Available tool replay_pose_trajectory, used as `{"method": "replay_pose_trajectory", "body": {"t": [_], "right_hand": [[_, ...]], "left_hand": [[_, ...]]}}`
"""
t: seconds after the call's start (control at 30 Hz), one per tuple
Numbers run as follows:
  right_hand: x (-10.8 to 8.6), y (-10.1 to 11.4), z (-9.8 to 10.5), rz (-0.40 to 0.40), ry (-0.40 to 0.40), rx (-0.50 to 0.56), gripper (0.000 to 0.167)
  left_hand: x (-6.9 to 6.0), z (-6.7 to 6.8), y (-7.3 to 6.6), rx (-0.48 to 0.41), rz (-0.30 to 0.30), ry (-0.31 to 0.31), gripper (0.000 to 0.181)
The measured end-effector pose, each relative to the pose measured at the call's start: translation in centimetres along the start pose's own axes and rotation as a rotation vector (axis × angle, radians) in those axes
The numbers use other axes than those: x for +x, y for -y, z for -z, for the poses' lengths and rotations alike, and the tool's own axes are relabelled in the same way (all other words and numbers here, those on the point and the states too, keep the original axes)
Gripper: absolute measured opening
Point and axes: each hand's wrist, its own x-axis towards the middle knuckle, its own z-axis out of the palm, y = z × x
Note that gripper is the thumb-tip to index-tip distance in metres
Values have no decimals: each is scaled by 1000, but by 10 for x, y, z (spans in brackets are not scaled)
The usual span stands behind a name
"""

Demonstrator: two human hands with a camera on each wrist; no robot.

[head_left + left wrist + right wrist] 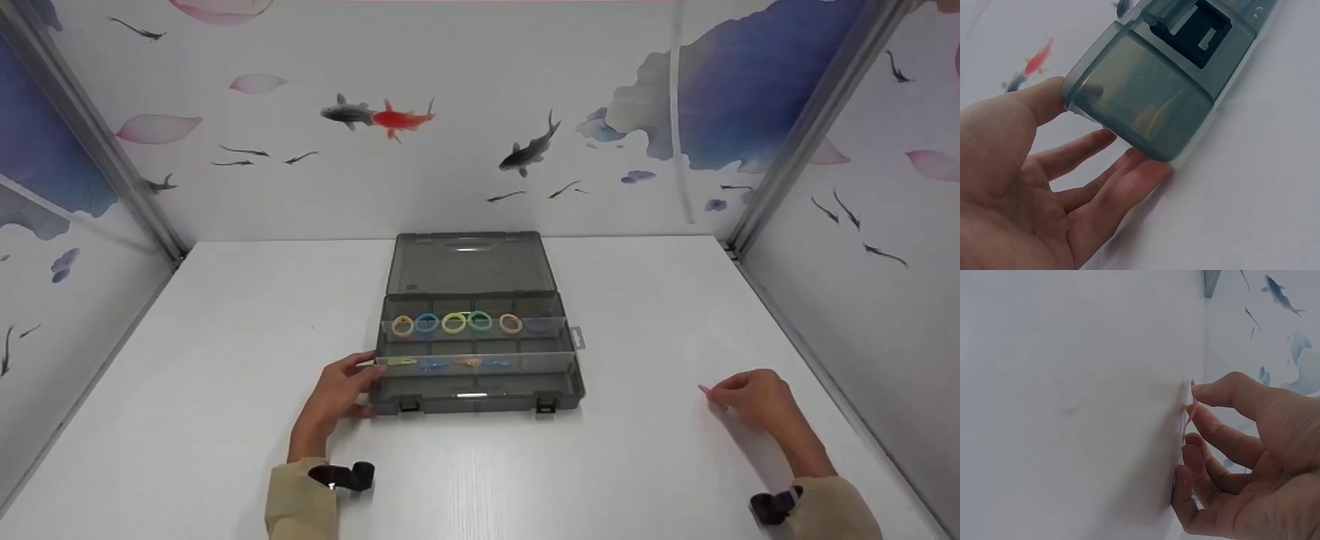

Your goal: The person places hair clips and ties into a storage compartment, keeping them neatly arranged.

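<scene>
A grey translucent compartment box (476, 405) lies on the white table with its lid (472, 262) folded back. My left hand (337, 394) holds its front left corner, thumb over the rim and fingers against the outer side, as the left wrist view shows. Coloured hair ties (454, 323) sit in a row in a rear section. Small hair clips (433, 363) in yellow, blue and orange lie nearer the front. Off to the right, my right hand (757, 401) pinches a small, thin pink hair clip (1192, 410) between thumb and index finger, just at the tabletop.
White panels (450, 187) printed with fish and petals enclose the table (630, 450) at the back and sides. Two dark latches (546, 406) are on the box's front. A hanging tab (577, 337) sticks out from its right side.
</scene>
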Motion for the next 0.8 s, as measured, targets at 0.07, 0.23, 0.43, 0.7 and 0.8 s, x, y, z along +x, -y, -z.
{"method": "replay_pose_trajectory", "body": {"t": [0.07, 0.23, 0.43, 0.7, 0.8], "right_hand": [[1, 1, 0, -1, 4, -2, 38], [6, 5, 0, -14, 19, -3, 42], [12, 16, -3, 2, 14, 11, 41], [17, 50, -12, 150, -80, 6, 36], [18, 64, -17, 217, -99, 4, 32]], "left_hand": [[-1, 0, 0, -2, -4, -4, 58], [0, 0, 1, 0, -5, 0, 58], [4, -2, 2, 5, -1, 1, 57], [3, -1, 1, 3, -4, -3, 58], [2, 0, 2, 1, -7, 1, 58]]}}
